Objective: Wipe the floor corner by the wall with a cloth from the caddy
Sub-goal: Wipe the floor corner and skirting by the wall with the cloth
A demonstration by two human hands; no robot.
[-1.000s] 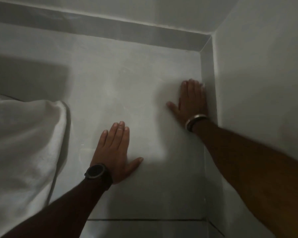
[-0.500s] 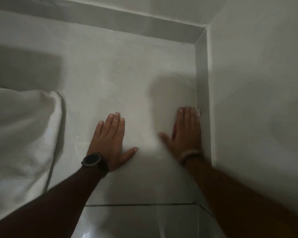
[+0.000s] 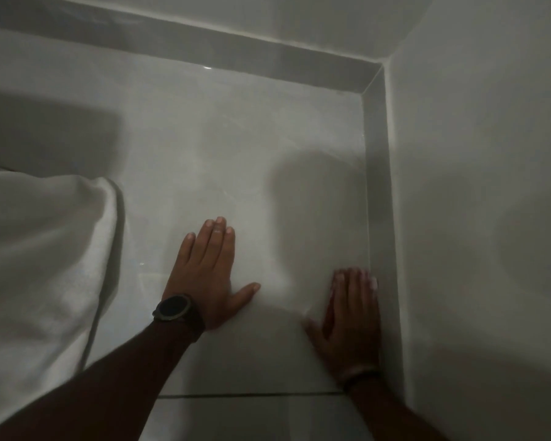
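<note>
Two hands lie flat on the tiled floor [image 3: 236, 148], fingers spread wide and closed on nothing. The right hand [image 3: 352, 316] presses just beside the skirting [image 3: 377, 218], blurred; the left hand [image 3: 209, 278] braces further out. No wiping cloth shows under either palm, and I cannot tell whether one is hidden there. The glossy tile looks slippery, so a braced palm could slide. White fabric [image 3: 39, 265] drapes well apart at left; the caddy is out of view.

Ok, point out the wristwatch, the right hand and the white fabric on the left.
wristwatch [image 3: 172, 307]: head view, dark round face.
right hand [image 3: 352, 316]: head view, back of hand.
white fabric [image 3: 42, 249]: head view, middle folds.
</note>
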